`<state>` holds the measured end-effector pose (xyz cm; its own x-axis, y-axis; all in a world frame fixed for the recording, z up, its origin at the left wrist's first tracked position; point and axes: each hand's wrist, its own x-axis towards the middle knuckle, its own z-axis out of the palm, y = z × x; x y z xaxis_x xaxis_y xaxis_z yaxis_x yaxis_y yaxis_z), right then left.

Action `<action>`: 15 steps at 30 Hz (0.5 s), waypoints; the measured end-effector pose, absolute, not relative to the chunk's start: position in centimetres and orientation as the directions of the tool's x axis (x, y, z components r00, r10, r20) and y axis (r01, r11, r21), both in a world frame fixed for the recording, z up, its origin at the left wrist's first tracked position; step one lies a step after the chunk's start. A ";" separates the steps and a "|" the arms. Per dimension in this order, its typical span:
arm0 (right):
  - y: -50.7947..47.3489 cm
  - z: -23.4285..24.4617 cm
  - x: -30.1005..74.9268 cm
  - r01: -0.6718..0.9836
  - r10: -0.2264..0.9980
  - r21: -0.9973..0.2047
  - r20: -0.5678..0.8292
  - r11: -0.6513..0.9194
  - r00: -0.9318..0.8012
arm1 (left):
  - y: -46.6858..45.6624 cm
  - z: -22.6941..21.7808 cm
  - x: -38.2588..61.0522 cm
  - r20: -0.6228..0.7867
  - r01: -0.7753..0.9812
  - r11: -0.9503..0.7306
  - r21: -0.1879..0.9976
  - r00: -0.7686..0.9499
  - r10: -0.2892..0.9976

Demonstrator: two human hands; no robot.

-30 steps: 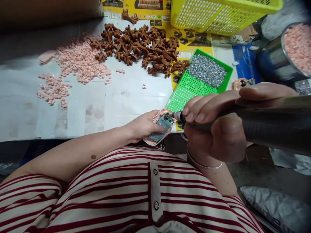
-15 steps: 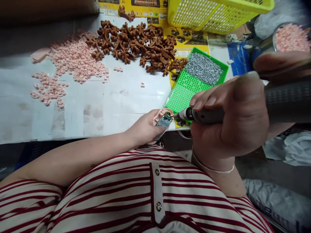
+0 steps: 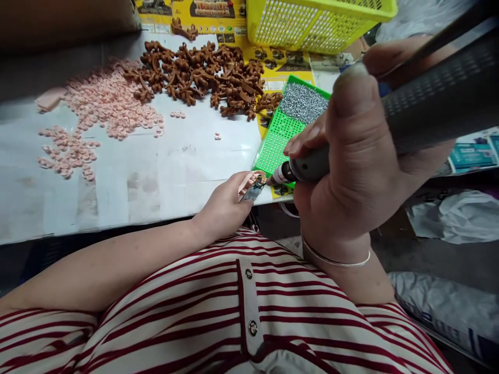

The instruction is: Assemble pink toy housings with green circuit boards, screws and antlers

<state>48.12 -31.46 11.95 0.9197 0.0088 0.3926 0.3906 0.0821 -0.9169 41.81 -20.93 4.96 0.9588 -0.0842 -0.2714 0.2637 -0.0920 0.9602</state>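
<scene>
Pink casing (image 3: 244, 183) with a circuit board (image 3: 254, 192) in it, tilted, at the near corner of the green tray (image 3: 275, 148), by the table's front edge. Left hand (image 3: 224, 205) has it, fingers clamped on the casing, thumb along the board side. Right hand (image 3: 354, 156) is on the near side of the tray, partly over it, fingers wrapped round a gray driver (image 3: 440, 98); its metal nose points at the board end nearest the tray. Tip looks to be at the board, but contact too small to tell. Thin bracelet (image 3: 339, 263) on the right wrist. Tray sits slanted on the table (image 3: 187, 166): loose silver screws (image 3: 304, 104) heaped in its far part, perforated bottom bare in the near part. Left of the tray, just beside it: pile of brown branched parts (image 3: 202, 72). Farther left of the tray: big spread of small pink parts (image 3: 113, 104), with a smaller pink cluster (image 3: 70, 153) nearer the person. Beyond the tray: yellow basket (image 3: 296, 28). Under part of the tray: yellow printed sheet (image 3: 304, 72).
</scene>
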 end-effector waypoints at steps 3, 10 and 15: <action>-31.8 12.3 47.9 0.383 0.028 -0.920 0.387 0.084 0.922 | -21.0 5.2 41.8 -0.285 0.276 -0.108 0.955 0.955 -0.085; -30.0 12.9 48.1 0.519 -0.202 -0.842 0.487 0.151 0.850 | -20.9 5.4 42.0 -0.306 0.296 -0.099 0.950 0.947 -0.100; -29.4 12.7 47.9 0.558 -0.229 -0.813 0.519 0.166 0.824 | -21.1 5.6 41.9 -0.422 0.433 0.088 0.897 0.899 -0.120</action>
<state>47.86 -29.43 12.67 0.8239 -0.2285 0.5187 0.5580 0.1663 -0.8130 41.94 -21.08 5.60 0.8989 -0.1196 -0.4216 0.4326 0.0882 0.8973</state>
